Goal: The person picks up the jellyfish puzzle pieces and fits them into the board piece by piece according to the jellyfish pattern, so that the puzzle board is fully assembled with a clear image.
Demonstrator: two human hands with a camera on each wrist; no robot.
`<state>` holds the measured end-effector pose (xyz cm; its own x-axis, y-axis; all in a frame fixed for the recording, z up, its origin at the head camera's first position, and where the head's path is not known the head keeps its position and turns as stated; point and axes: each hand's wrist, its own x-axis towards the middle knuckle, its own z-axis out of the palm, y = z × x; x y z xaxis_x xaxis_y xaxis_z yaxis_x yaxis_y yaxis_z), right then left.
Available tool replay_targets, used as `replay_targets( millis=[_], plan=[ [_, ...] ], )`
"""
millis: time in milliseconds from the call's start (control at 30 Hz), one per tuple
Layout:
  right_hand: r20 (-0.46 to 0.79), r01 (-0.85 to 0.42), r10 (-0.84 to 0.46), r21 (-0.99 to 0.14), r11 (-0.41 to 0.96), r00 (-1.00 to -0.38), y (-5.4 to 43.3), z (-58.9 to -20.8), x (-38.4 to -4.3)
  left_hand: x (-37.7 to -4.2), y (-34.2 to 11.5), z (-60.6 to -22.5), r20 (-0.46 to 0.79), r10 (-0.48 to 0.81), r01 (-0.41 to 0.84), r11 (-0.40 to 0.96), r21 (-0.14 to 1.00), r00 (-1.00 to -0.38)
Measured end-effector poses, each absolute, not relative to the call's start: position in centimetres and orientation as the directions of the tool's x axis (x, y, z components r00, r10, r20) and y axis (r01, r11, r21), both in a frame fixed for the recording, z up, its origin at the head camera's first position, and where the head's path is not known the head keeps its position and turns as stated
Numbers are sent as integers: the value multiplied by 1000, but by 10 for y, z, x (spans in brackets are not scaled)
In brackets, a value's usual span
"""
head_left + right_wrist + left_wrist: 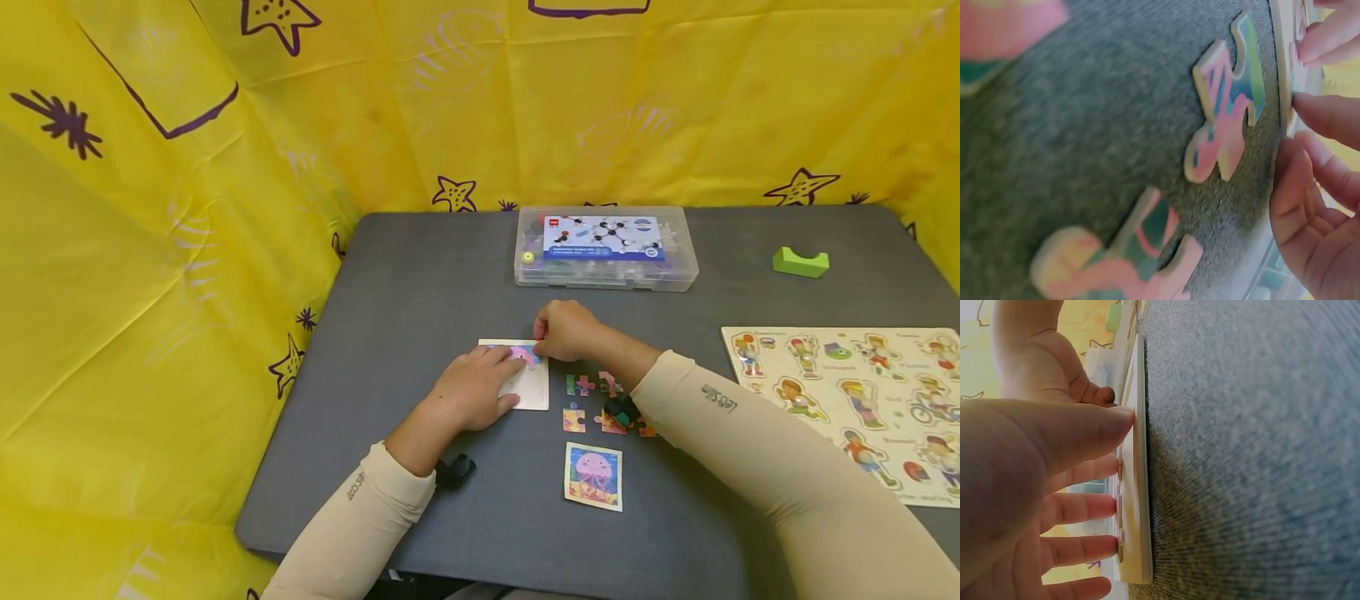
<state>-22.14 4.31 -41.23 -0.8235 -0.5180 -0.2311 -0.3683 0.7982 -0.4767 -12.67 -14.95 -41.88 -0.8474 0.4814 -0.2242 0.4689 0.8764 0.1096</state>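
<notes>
A pale puzzle board (pixel 531 396) lies on the table with pink and blue jigsaw pieces (pixel 525 354) along its far part. My left hand (pixel 474 387) reaches over it from the left. Its straight fingertips press on those pieces, while the thumb (pixel 1110 422) rests by the near edge. At the far right corner my right hand (pixel 567 332) has curled fingers, thumb and forefinger around the end of a jigsaw piece (pixel 1292 119); the fingers partly cover it. Several loose jigsaw pieces (pixel 574 419) lie to the right of the board, some under the right forearm.
A jellyfish picture card (pixel 593 477) lies nearer the person. Behind the board stands a clear plastic case (pixel 603 279) with a molecule label. On the right are a wooden board with sports figures (pixel 817 400) and a green block (pixel 801 263). Yellow cloth (pixel 450 100) hangs around the table.
</notes>
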Motion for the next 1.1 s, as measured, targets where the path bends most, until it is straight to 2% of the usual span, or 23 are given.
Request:
replay_targets(
  millis=[133,367,500,667,900,1100],
  plan=[
    [-245,-391,-526,-437,810,-815,51,-406,-216,-127,-148,-419,-232,472,461,881,105,-850],
    [-389,-479,-582,-334,812,-715,78,-391,-194,-128,-148,-419,-232,444,423,896,136,-866],
    [-359,-507,-600,-325,798,-714,90,-396,-180,-130,-149,-421,-229,449,424,893,151,-864],
    [-294,-463,-591,-403,789,-751,97,-400,-172,-132,-158,-420,-209,444,405,891,206,-871],
    [-265,-368,-594,-578,728,-759,92,-391,-182,-133,-181,-414,-213,404,357,906,225,-890],
    [-266,-334,-585,-613,716,-766,60,-393,-190,-134,-186,-415,-222,403,348,904,250,-888]
  ],
)
